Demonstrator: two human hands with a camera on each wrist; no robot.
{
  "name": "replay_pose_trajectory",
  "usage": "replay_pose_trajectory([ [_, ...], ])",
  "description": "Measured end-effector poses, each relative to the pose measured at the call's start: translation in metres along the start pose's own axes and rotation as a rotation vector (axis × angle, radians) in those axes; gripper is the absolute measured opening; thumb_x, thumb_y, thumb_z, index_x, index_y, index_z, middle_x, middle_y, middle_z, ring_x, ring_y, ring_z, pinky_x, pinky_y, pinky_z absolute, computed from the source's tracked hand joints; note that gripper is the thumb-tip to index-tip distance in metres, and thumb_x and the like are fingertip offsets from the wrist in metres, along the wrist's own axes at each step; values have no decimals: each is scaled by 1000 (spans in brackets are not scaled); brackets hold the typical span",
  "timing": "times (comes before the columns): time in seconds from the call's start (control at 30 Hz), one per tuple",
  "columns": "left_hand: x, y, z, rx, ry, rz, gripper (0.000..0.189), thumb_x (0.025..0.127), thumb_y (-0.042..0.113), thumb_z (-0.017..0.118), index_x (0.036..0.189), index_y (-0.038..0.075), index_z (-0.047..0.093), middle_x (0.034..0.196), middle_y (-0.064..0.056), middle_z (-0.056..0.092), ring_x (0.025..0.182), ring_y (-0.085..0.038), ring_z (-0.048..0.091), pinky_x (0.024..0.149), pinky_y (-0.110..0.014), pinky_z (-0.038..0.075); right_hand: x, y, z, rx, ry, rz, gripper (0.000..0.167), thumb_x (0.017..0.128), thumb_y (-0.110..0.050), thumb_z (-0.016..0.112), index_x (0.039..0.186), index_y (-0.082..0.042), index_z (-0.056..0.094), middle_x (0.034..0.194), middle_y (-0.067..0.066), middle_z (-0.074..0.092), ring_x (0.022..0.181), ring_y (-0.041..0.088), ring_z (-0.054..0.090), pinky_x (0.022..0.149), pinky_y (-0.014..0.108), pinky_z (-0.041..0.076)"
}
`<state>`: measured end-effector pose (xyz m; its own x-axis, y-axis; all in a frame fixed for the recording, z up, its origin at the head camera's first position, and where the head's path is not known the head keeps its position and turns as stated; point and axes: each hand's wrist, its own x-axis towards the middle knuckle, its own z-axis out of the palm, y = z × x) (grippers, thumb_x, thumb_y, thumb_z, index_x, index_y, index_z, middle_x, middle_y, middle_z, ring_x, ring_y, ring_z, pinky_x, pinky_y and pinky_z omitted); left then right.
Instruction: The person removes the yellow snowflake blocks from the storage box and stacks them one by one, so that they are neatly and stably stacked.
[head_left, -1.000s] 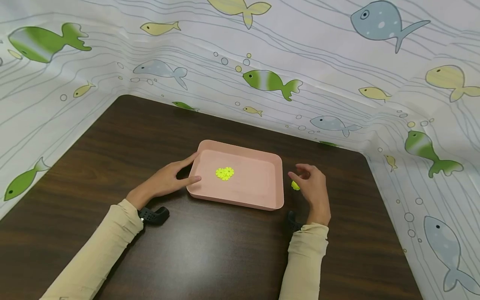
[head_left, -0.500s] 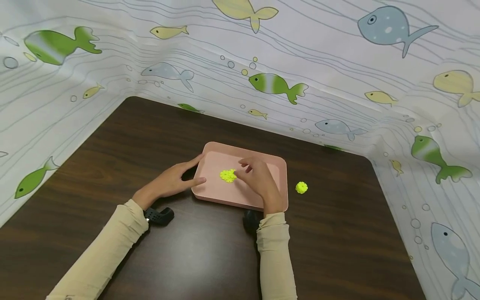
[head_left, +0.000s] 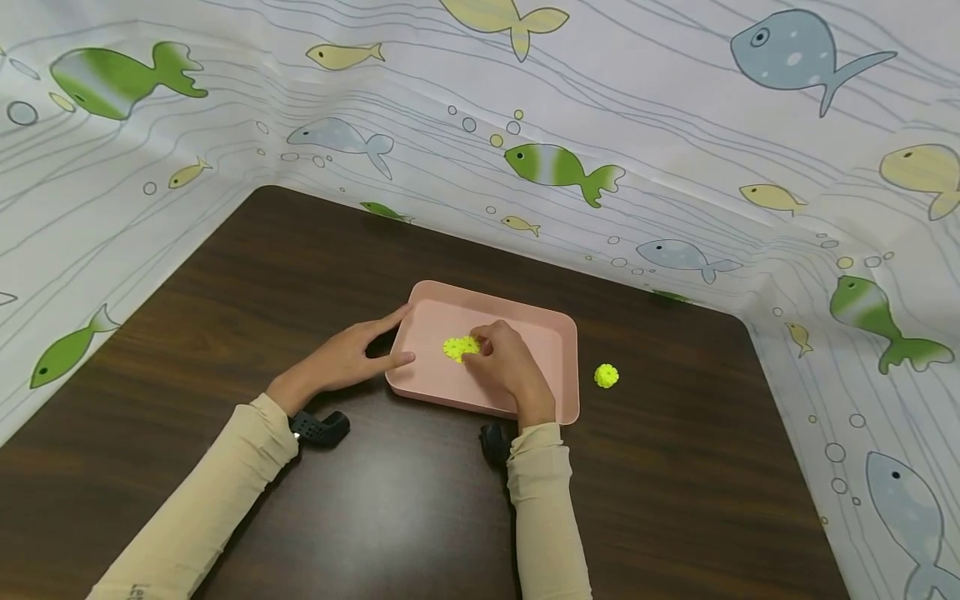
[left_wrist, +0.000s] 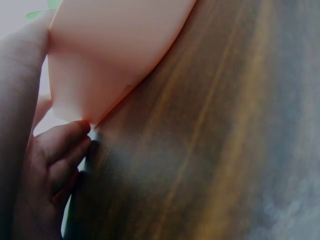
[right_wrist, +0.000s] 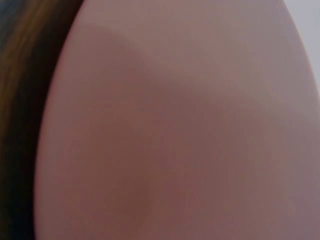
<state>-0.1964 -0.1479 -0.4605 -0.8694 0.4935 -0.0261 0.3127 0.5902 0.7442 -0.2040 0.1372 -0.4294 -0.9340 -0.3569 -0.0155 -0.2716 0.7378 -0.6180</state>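
Note:
A pink rectangular tray (head_left: 546, 343) lies on the dark wooden table. My left hand (head_left: 341, 358) holds its left end, thumb over the rim and fingers along the outside; the left wrist view shows fingertips (left_wrist: 80, 128) at the tray's lower corner. Inside the tray is a small group of bright yellow flower-shaped discs (head_left: 453, 348). Over their right side, my right hand (head_left: 513, 367) pinches a disc between thumb and fingers, which partly hide it. The right wrist view shows only the pink tray surface (right_wrist: 175, 120).
A small pile of yellow flower-shaped discs (head_left: 607, 376) sits on the table just right of the tray. Fish-printed white sheeting (head_left: 450, 167) walls off the table (head_left: 322, 258) at the back and both sides. Black wrist devices (head_left: 321, 429) are strapped under both wrists.
My right hand has moved left from the pile beside the tray to the discs inside it, then lowered and closed its fingers there. My left hand keeps its hold on the tray.

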Motion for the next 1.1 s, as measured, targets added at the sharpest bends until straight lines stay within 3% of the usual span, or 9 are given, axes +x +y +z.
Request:
replay_pose_trajectory([
  [0.13, 1, 0, 1, -2, -2, 5, 86, 100, 59, 61, 167, 36, 14, 170, -3, 22, 154, -35, 27, 118, -66, 28, -1, 0, -1, -3, 0, 6, 17, 92, -6, 78, 108, -1, 77, 89, 8, 61, 80, 21, 53, 73, 31, 47],
  [0.33, 1, 2, 2, -14, -5, 9, 85, 100, 58, 61, 167, 36, 14, 171, -3, 21, 154, -35, 26, 118, -66, 28, -5, 1, 0, 10, 13, 77, 28, 92, -11, 79, 118, 1, 75, 101, 9, 62, 87, 21, 55, 78, 31, 49],
  [0.57, 2, 3, 3, -5, -7, 11, 85, 100, 58, 61, 167, 35, 14, 171, -3, 21, 154, -35, 26, 118, -65, 28, -9, 3, -6, 54, 84, 111, 33, 91, -15, 81, 119, 0, 72, 97, 9, 66, 85, 22, 59, 78, 33, 53],
  [0.93, 1, 4, 1, -8, -4, 7, 85, 101, 56, 61, 167, 34, 14, 171, -5, 21, 154, -36, 26, 118, -66, 27, -32, 22, -47, 67, 261, 86, 28, 90, -10, 79, 117, -3, 75, 112, 13, 70, 94, 29, 63, 82, 42, 57],
  [1.1, 1, 3, 0, -4, 4, 9, 85, 101, 55, 62, 168, 32, 15, 170, -7, 23, 154, -37, 27, 118, -66, 27, -48, 36, -64, 87, 327, 179, 34, 92, -14, 78, 123, -1, 72, 111, 16, 65, 95, 30, 60, 80, 40, 53],
])
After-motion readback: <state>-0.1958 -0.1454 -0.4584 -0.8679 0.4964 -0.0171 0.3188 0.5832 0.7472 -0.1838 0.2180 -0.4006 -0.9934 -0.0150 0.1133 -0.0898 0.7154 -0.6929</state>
